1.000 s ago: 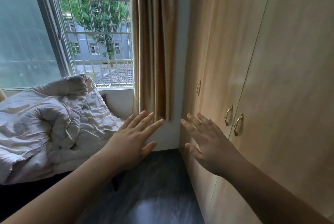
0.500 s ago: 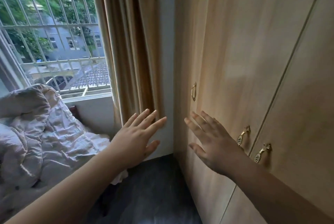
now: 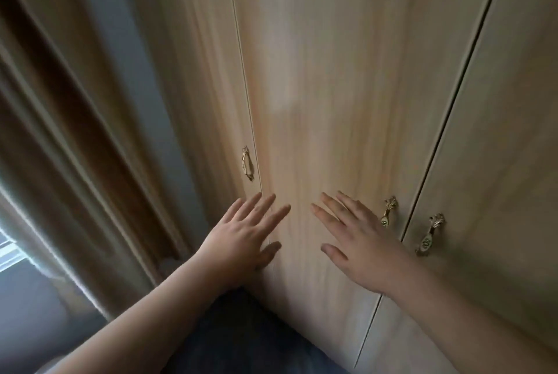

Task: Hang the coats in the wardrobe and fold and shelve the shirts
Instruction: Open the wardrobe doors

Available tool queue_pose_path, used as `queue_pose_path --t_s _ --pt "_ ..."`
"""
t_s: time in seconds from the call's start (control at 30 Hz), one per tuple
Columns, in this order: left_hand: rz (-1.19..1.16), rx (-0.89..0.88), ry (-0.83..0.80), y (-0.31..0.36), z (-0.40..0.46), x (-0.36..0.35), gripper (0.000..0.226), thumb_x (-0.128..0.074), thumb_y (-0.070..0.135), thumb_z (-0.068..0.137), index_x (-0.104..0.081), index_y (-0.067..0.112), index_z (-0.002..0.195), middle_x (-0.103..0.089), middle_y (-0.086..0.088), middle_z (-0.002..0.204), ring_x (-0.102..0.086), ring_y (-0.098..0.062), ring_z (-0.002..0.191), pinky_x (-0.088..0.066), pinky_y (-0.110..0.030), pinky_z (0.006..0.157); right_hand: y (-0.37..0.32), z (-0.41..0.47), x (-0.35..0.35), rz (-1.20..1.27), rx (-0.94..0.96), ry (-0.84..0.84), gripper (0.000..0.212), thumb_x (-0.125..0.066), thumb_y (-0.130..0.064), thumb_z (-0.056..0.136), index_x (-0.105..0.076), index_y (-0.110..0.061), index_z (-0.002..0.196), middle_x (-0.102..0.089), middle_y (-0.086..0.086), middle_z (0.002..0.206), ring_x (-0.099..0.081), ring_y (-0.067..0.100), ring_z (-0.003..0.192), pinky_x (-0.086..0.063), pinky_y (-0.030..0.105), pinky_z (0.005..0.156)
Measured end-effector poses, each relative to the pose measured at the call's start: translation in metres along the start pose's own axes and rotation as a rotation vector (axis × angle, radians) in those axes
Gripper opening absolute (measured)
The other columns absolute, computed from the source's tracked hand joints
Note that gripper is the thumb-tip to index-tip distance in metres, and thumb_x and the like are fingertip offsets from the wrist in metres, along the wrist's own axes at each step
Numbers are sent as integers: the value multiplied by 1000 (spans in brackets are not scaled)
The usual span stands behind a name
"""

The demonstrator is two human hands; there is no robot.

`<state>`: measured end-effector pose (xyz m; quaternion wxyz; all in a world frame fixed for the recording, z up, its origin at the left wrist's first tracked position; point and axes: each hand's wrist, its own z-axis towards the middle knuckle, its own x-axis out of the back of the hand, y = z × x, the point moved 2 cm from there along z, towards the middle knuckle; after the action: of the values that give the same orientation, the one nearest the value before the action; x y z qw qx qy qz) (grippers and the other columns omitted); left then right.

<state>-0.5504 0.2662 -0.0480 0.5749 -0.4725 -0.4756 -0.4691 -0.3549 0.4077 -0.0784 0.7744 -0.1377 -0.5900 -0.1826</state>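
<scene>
A tall light-wood wardrobe (image 3: 332, 87) fills most of the head view, all its doors closed. Three brass handles show: one (image 3: 247, 163) on the left door, one (image 3: 388, 211) on the middle door, one (image 3: 428, 235) on the right door. My left hand (image 3: 241, 241) is held out flat with fingers spread in front of the seam between the left and middle doors. My right hand (image 3: 359, 247) is spread the same way before the middle door, just left of its handle. Both hands hold nothing. No coats or shirts are in view.
A tan curtain (image 3: 66, 132) hangs at the left beside a strip of grey wall (image 3: 145, 78). A sliver of bright window (image 3: 9, 253) shows at the lower left. Dark floor (image 3: 241, 337) lies below the wardrobe.
The view has swung right, away from the window and bed, which have left the frame. The wardrobe doors now face me, and both open hands stay stretched out before them.
</scene>
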Motion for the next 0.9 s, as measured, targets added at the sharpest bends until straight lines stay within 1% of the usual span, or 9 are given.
queue_pose_path --t_s 0.1,0.2,0.3,0.37,0.47,0.53,0.67,0.8,0.9 --pt "-34 -131 12 1 33 -20 66 -9 64 93 17 45 150 11 6 164 16 -17 150 3 -41 123 6 -18 1 -35 -135 -27 69 -33 -55 96 -11 -31 157 -11 -4 165 -7 20 151 -19 44 121" --pt "-80 -286 13 27 59 -33 64 -19 58 100 15 43 152 12 5 164 17 -19 150 8 -39 122 17 -54 -1 -17 -300 -40 70 -41 -50 95 -11 -33 156 -13 -8 163 -10 17 150 -13 34 121" --pt "-123 -405 27 59 79 -40 62 -20 57 102 13 42 153 13 5 164 17 -19 150 10 -38 120 39 -89 -11 39 -502 -116 62 -46 -45 91 -25 -33 148 -33 -5 152 -36 22 138 -34 38 114" --pt "-155 -453 21 77 90 -41 62 -20 56 102 10 41 153 12 7 164 17 -18 150 12 -36 119 55 -100 -13 126 -742 -113 48 -49 -39 89 -37 -27 135 -49 3 133 -56 29 116 -48 42 93" --pt "-162 -495 29 89 101 -48 61 -21 56 102 7 40 154 9 7 165 14 -18 150 8 -37 121 72 -93 -15 226 -984 -7 45 -58 -28 91 -43 -13 130 -53 12 127 -56 33 113 -45 38 90" --pt "-155 -509 25 90 104 -54 61 -21 57 102 7 41 154 8 7 165 14 -18 150 9 -38 120 74 -77 -20 316 -1049 91 46 -61 -25 90 -46 -8 130 -54 13 126 -55 32 115 -42 34 91" --pt "-178 -513 16 81 95 -56 61 -20 58 101 10 43 153 13 8 163 17 -17 149 13 -35 116 61 -63 -25 502 -1167 221 56 -64 -28 88 -44 -14 137 -57 7 127 -58 27 114 -39 25 84" --pt "-191 -586 9 73 71 -58 62 -18 60 100 12 43 152 14 9 162 17 -17 149 10 -35 118 32 -76 -17 478 -1218 205 51 -61 -31 89 -43 -19 135 -58 2 124 -59 25 111 -40 26 81" --pt "-211 -664 21 73 52 -65 63 -22 61 100 8 44 153 5 8 165 12 -17 149 8 -35 115 -14 -102 -13 494 -1247 243 45 -62 -21 89 -44 -18 130 -58 -3 112 -60 22 107 -36 24 79"
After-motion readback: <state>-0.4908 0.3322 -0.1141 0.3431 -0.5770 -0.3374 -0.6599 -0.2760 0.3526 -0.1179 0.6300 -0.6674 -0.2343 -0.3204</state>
